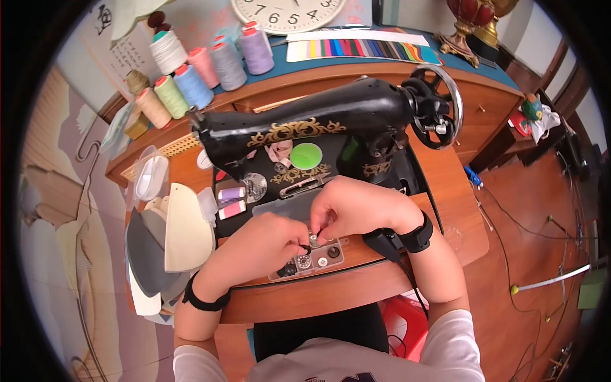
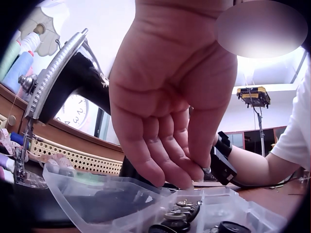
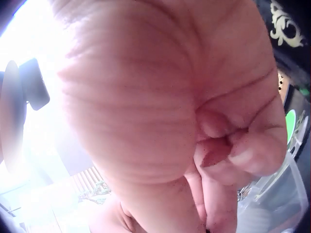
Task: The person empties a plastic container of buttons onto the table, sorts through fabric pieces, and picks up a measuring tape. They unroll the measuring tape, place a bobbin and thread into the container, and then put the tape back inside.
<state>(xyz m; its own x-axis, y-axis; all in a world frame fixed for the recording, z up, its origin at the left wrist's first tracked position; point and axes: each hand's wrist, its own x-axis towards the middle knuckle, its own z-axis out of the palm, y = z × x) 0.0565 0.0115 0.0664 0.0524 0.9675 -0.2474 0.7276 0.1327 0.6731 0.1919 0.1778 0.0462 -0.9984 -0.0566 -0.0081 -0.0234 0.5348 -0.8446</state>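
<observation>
Over an open clear plastic box of buttons, both hands work close together. My left hand pinches a small black button between thumb and fingertips. My right hand holds its thumb and index finger together on a small dark piece, whose kind I cannot tell. Light and dark buttons lie in the box's compartments, and more buttons show in the left wrist view. The translucent lid stands open on the far side. In the right wrist view, the palm hides most of the box.
A black sewing machine stands behind the hands. Thread spools and a green disc lie near its base. Pale and grey curved pieces are piled at the left. Large thread cones line the back shelf.
</observation>
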